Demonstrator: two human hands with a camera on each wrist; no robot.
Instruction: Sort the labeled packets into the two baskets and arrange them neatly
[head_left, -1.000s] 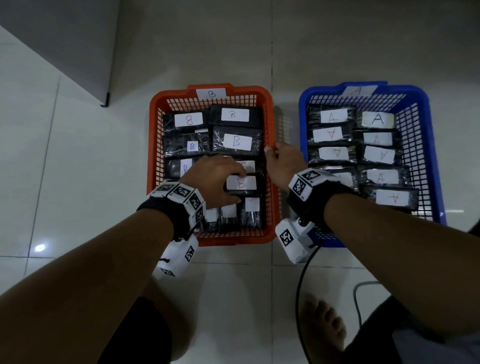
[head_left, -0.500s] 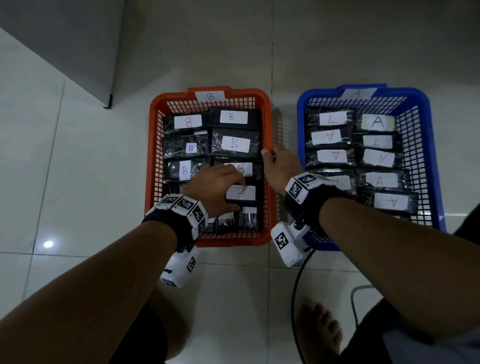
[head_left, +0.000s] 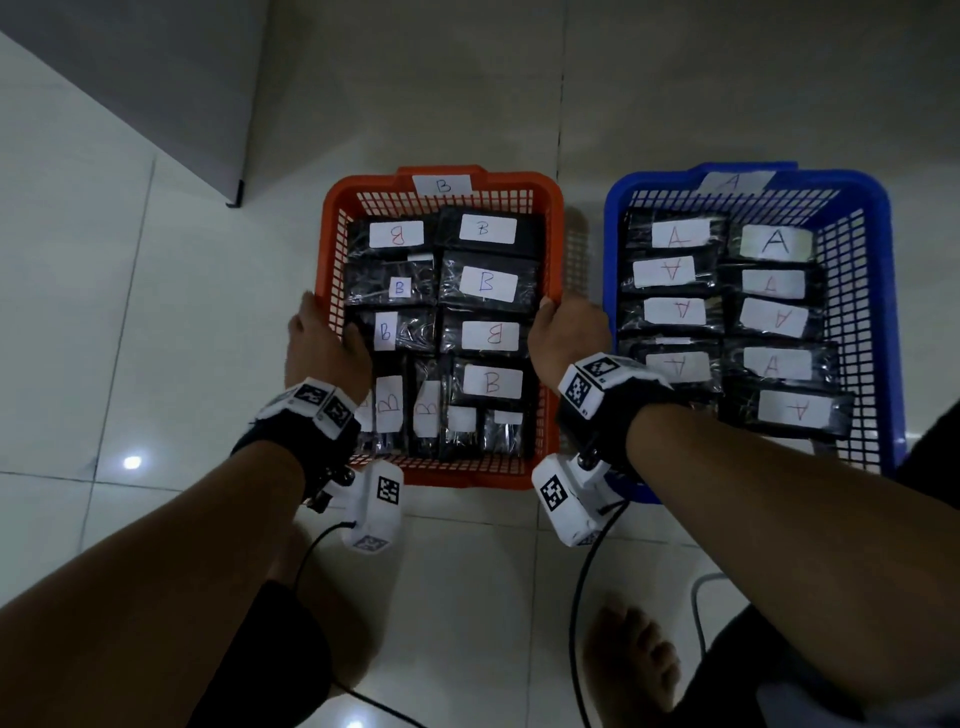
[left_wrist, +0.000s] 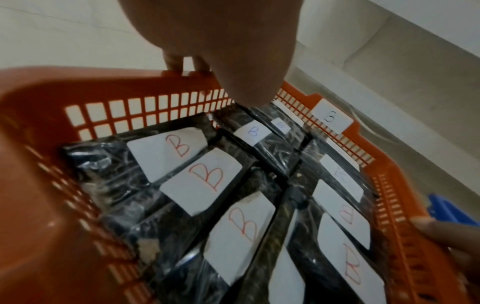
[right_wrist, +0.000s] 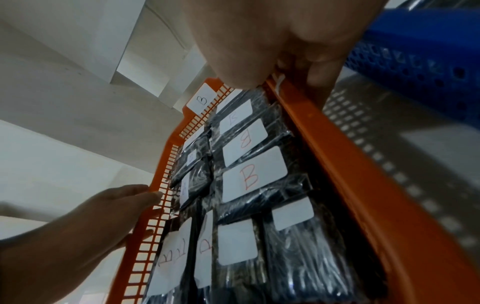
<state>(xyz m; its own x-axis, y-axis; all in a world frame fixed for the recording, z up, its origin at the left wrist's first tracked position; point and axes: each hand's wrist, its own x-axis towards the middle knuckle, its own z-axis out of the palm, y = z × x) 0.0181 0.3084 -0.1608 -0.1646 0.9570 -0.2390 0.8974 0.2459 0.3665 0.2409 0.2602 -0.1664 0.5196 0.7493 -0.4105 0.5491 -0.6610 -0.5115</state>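
Sorting looks finished: B packets (head_left: 488, 283) fill the orange basket (head_left: 554, 249), A packets (head_left: 670, 271) the blue basket (head_left: 878, 249), none loose on the floor. Left hand (head_left: 324, 348) and right hand (head_left: 566, 335) grasp the orange basket's side rims with curled fingers (left_wrist: 174, 61), probably squaring it up.

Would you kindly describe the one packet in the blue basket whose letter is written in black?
Find the blue basket, right of the orange basket that both hands grip. Its packet lies in the far right corner. Its bold black A stands out; the neighbours' letters are thin and red.
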